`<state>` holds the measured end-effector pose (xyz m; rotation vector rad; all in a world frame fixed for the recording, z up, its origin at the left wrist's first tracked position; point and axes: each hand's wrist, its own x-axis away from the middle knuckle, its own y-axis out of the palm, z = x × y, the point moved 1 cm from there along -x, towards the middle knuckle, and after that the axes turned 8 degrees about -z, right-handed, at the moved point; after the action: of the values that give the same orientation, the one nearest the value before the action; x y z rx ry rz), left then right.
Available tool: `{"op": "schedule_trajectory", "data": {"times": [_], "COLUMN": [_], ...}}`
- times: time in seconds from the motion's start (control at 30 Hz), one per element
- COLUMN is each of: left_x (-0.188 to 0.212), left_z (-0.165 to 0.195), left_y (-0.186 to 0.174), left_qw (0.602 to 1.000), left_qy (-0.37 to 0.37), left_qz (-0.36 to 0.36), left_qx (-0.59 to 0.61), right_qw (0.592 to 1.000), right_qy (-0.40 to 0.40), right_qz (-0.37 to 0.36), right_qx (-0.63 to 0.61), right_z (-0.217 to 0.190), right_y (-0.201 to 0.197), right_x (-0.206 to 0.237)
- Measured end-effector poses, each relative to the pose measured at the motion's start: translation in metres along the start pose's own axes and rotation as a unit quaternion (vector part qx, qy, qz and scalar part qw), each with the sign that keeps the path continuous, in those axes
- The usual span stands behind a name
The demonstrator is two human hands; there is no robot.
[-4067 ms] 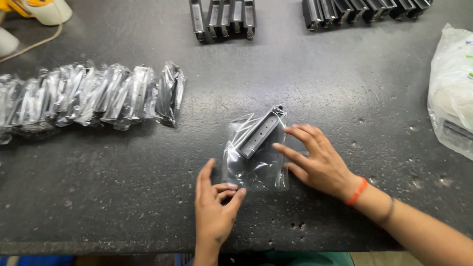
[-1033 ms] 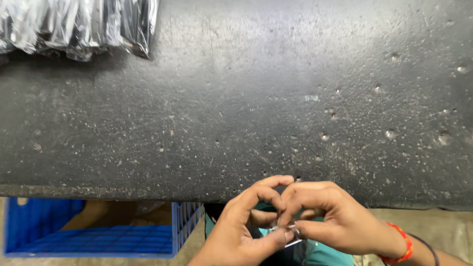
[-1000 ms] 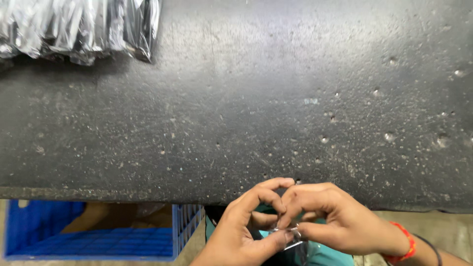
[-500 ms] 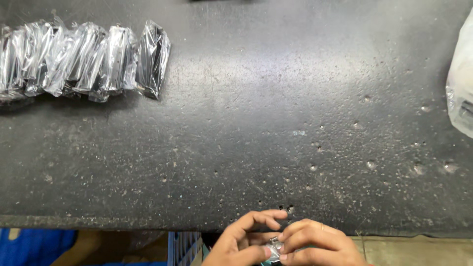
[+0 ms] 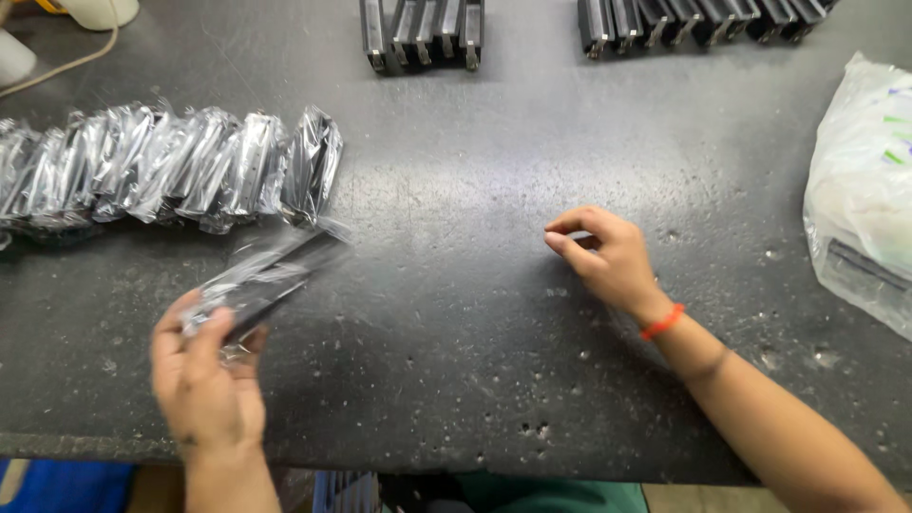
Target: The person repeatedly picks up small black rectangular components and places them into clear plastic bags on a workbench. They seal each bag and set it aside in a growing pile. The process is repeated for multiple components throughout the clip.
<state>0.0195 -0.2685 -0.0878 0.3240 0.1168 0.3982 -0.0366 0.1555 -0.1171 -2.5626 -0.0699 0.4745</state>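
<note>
Clearly, in the head view, the left hand (image 5: 211,380) was closed around the near end of a long dark plastic part sealed in a clear crinkled plastic bag (image 5: 271,275). Thumb and fingers pinched the lower end, so the free end pointed up and to the right, towards the row. The bagged part was blurred, and whether it touched the dark speckled desk (image 5: 456,380) could not be told.

Just beyond it lay a row of clear-bagged dark parts (image 5: 171,171), leaning one against the next along the left side of the desk. The held bag pointed at the row's right end, which seemed the likely reason for its angle.

The right hand (image 5: 608,256) rested on the desk, well apart from the bag, loosely curled with the thumb meeting the forefinger. It appeared to hold nothing, though something very small could not be ruled out. An orange band (image 5: 662,321) circled its wrist.

At the far edge stood two groups of bare dark plastic parts (image 5: 423,33) on edge, unbagged, perhaps as stock. A white plastic sack (image 5: 864,190) lay at the right edge, near the right forearm.
</note>
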Motion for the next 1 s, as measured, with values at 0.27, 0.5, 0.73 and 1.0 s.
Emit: {"op": "schedule_trajectory", "data": {"times": [0.27,0.5,0.73,1.0], "left_x": [-0.03,-0.018,-0.05,-0.121], "left_z": [-0.052,-0.041,-0.02,0.008], "left_y": [-0.094,-0.078,-0.068,-0.138], "left_qw": [0.816,0.715,0.625,0.615], "left_qy": [0.164,0.168,0.217,0.204], "left_qz": [0.207,0.137,0.193,0.289], "left_qx": [-0.515,-0.664,-0.724,-0.705], "right_qw": [0.991,0.989,0.987,0.969], "right_qy": [-0.001,-0.013,0.034,0.11], "right_qz": [-0.031,-0.052,-0.05,-0.062], "right_qx": [0.127,0.137,0.151,0.21], "right_z": [0.037,0.029,0.041,0.064], "right_y": [0.018,0.015,0.016,0.018], "right_x": [-0.03,-0.028,-0.031,-0.034]}}
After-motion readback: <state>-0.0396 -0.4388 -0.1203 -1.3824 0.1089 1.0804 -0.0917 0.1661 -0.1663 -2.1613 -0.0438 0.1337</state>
